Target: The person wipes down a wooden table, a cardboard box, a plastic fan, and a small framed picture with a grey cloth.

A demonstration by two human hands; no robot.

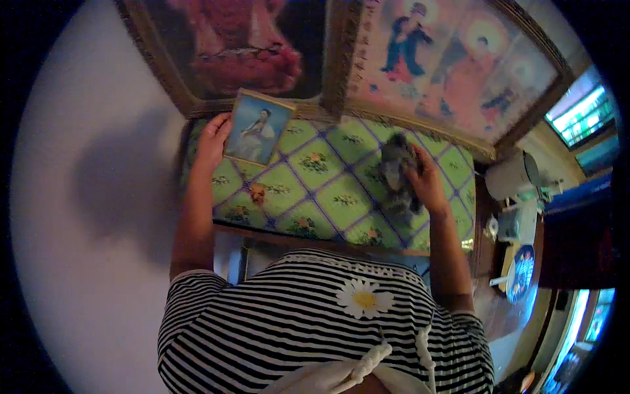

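My left hand (215, 136) grips the left edge of a small framed picture (252, 131), which shows a seated figure on a blue ground. The frame is tilted and stands over the far left part of a table with a green flowered cover (315, 187). On the right of the table, my right hand (425, 177) is closed on a grey, soft-looking bundle (396, 172); whether it is a cloth or a plush thing I cannot tell. A small orange-brown figurine (258, 192) sits on the cover, nearer to me than the picture.
Two large framed pictures, a dark red one (262, 46) and a pale one with robed figures (453, 65), stand along the table's far edge. A white wall (85, 217) borders the left. To the right are a white pot-like container (508, 176) and a side table with a blue round plate (523, 272).
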